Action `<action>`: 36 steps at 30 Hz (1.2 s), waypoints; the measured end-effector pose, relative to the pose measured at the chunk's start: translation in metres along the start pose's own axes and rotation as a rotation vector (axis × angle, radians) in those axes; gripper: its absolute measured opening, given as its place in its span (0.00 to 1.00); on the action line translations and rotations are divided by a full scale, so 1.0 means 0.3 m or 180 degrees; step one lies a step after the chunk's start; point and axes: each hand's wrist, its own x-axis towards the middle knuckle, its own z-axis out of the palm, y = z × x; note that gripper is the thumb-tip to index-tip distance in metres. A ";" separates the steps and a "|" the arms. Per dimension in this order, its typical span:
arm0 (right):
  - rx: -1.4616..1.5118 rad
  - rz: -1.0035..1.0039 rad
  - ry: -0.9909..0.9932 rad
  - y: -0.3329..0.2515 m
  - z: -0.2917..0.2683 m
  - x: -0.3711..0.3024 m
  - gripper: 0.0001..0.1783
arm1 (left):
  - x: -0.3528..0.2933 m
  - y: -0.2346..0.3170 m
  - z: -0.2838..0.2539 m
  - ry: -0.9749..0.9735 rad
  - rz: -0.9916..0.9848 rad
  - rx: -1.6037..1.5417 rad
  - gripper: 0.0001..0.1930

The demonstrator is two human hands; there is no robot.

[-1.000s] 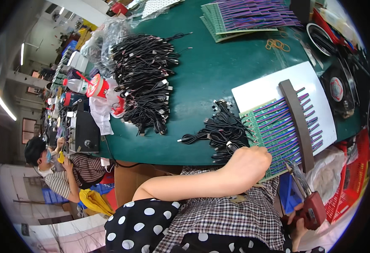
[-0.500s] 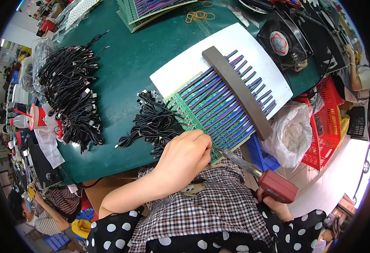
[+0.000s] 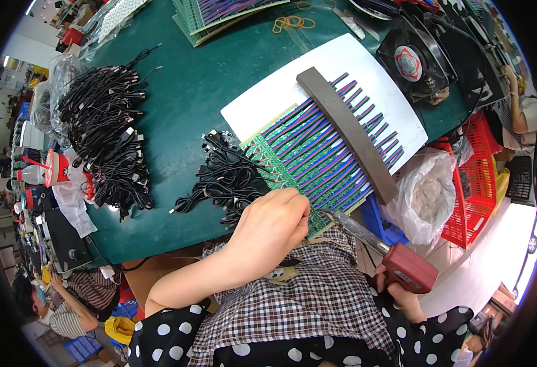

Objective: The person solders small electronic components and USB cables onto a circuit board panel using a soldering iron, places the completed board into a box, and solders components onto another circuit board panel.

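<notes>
My left hand (image 3: 272, 223) is closed in a pinch over the near edge of a green circuit board panel (image 3: 268, 160); what its fingers hold is hidden. In my right hand (image 3: 399, 296) is a soldering iron (image 3: 410, 268) with a dark red, boxy handle. Its tip points left, over the panel's near corner beside my left fingers; whether it touches I cannot tell. Rows of blue, red and black ribbon wires (image 3: 308, 144) cross the panel under a dark brown bar (image 3: 348, 131). Against the panel's left side lies a small pile of black cables (image 3: 222, 177).
A white sheet (image 3: 335, 55) lies beneath the panel. A larger heap of black cables (image 3: 100, 128) is at left, a fan (image 3: 409, 64) at far right. Beyond the table's right edge are a plastic bag (image 3: 424, 196) and a red crate (image 3: 479, 183). Rubber bands (image 3: 293, 24) lie at the back.
The soldering iron has drawn back slightly to the right, its tip farther from my left fingers. My left hand stays pinched at the same spot on the panel.
</notes>
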 end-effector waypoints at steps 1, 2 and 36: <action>0.0118 0.0022 -0.0021 0.001 0.000 0.004 0.28 | -0.004 0.002 0.000 0.0022 -0.0033 0.0034 0.05; 0.0143 0.0023 -0.0086 -0.001 -0.016 -0.011 0.28 | -0.005 0.010 0.003 -0.0003 -0.0045 0.0028 0.05; -0.0362 -0.1312 0.0441 0.154 -0.156 0.009 0.35 | -0.357 -0.561 -0.355 0.5092 -0.1362 -0.0483 0.04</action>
